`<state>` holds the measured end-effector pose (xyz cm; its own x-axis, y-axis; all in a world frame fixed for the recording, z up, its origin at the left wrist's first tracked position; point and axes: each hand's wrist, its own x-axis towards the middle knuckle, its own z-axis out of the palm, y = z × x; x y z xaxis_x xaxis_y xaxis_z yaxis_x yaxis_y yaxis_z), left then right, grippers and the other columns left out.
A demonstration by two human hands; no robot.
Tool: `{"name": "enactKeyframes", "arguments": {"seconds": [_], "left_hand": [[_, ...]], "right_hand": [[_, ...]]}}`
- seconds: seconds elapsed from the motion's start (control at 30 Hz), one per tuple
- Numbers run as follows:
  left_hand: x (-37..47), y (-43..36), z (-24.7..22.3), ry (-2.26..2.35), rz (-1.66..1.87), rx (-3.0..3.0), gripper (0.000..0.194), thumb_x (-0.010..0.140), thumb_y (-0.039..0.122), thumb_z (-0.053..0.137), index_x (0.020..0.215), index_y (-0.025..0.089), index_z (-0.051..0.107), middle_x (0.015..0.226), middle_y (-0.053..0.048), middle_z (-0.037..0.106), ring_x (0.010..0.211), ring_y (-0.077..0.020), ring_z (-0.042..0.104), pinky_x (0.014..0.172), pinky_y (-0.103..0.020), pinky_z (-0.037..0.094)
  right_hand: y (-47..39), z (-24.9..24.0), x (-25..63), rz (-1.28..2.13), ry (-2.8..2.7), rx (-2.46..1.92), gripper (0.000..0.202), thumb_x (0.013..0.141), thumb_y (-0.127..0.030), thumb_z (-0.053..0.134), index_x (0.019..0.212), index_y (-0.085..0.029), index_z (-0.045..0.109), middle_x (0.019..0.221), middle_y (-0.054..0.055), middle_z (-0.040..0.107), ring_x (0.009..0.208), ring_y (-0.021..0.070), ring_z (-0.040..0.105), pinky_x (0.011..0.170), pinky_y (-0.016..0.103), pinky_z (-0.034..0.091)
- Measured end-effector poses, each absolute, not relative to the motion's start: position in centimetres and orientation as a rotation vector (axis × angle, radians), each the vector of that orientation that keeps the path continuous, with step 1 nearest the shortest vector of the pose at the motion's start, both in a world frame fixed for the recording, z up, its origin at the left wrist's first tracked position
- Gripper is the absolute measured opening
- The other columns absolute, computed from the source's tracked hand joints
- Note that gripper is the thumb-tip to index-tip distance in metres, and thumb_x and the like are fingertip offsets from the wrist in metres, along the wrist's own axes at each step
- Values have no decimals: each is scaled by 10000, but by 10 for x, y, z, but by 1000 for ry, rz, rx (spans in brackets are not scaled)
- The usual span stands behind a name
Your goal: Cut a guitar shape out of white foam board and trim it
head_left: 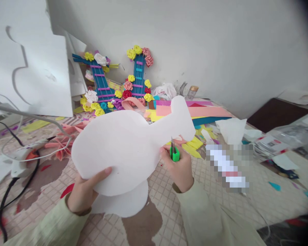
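A white guitar-shaped board cutout (118,147) is held up over the table, its rounded body to the left and its narrow neck pointing up and right. My left hand (86,191) grips the lower left edge, thumb on the front face, other fingers hidden behind. In my right hand (179,169) is a small green craft knife (174,153), its blade pointing up by the lower edge of the neck. The right fingertips are close to where body and neck meet; whether they touch the board I cannot tell. Another rounded white piece (128,201) shows beneath the body.
Two blue guitar-shaped decorations (139,77) with paper flowers lean on the wall. A large white board (30,61) stands left, above a white-and-orange device (22,159) and cables. Coloured paper strips (207,111) lie behind the cutout; a clear plastic package (279,140) is at right.
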<state>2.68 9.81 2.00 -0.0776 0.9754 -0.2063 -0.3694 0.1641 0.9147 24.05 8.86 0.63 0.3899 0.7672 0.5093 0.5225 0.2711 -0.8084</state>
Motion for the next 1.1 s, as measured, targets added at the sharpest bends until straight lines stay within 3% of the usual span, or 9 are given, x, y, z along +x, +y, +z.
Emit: {"name": "enactKeyframes", "arguments": {"seconds": [0.27, 0.47, 0.83, 1.1], "left_hand": [[26, 101, 29, 1110, 1281, 649, 677, 538, 118, 729, 1163, 296, 538, 988, -13, 685, 895, -305, 625, 648, -326, 586], [26, 100, 30, 1116, 1235, 662, 729, 516, 90, 726, 1185, 291, 517, 932, -13, 702, 869, -311, 632, 652, -346, 581], [25, 110, 41, 1182, 882, 499, 491, 728, 22, 492, 1216, 51, 456, 695, -113, 711, 667, -275, 672, 646, -376, 561], [21, 114, 32, 1141, 838, 495, 441, 758, 44, 491, 1199, 27, 464, 683, -143, 704, 614, -278, 670, 581, -356, 562]], "right_hand": [[86, 18, 244, 514, -1078, -1361, 214, 750, -355, 565, 703, -147, 578, 463, -77, 337, 418, 64, 321, 417, 210, 314], [87, 19, 244, 621, -1098, -1297, 264, 737, -361, 590, 603, -152, 499, 464, -68, 376, 430, 61, 346, 416, 205, 296], [87, 19, 246, 539, -1230, -1248, 202, 770, -317, 554, 656, -151, 544, 530, -38, 443, 500, 89, 427, 487, 230, 361], [86, 22, 245, 589, -1163, -1237, 197, 742, -322, 589, 655, -146, 569, 536, -35, 468, 491, 79, 419, 464, 218, 356]]}}
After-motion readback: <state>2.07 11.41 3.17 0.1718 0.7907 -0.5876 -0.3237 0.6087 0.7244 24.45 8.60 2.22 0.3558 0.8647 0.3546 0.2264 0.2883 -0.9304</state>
